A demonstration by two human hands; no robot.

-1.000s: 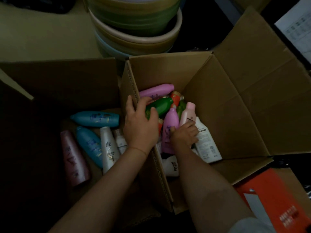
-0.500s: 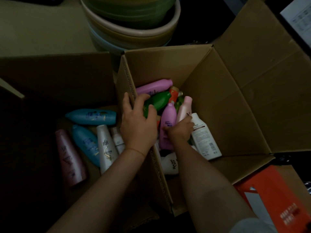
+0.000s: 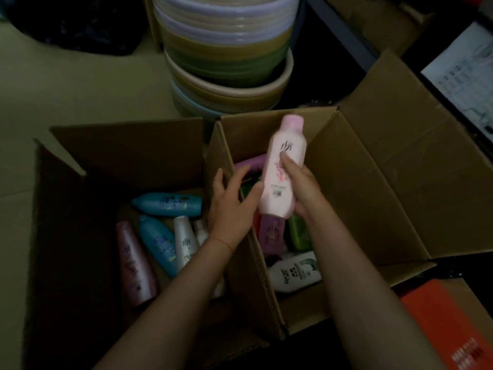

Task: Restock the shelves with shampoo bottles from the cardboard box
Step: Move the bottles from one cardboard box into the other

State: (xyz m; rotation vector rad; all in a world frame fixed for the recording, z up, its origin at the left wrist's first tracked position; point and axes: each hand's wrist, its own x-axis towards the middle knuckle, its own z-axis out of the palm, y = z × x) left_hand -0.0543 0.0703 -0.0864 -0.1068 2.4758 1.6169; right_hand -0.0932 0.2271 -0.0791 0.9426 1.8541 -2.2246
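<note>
1. Shampoo bottle [image 3: 282, 169], pale pink with a pink cap, is held above the right cardboard box [image 3: 373, 188], cap pointing away from the person; the right hand [image 3: 301, 182] grips its lower half, thumb across the label and fingers curled behind.
2. Left hand [image 3: 232, 204], fingers relaxed and spread, hangs over the box's left wall; its thumb tip touches the bottle's left edge just beside the grip.
3. Below the grip, inside this box, lie a purple bottle [image 3: 270, 232], a green bottle [image 3: 298, 232] and, nearer the person, a white bottle [image 3: 294, 271]; another purple bottle [image 3: 250, 162] shows at the far side, partly hidden by the left hand and the held bottle.
4. Left of the grip, a second open carton [image 3: 80, 209] holds two blue bottles [image 3: 168, 204] [image 3: 158, 244], a dark pink bottle [image 3: 134, 265] and a silver-white bottle [image 3: 184, 243], all lying flat; the left forearm crosses over this carton and hides part of its contents.
5. Beyond the grip stands a stack of plastic basins [image 3: 226, 57].
6. Right of the grip and nearer the person lies an orange package [image 3: 453, 321]; far right, a printed sheet [image 3: 469, 73].
</note>
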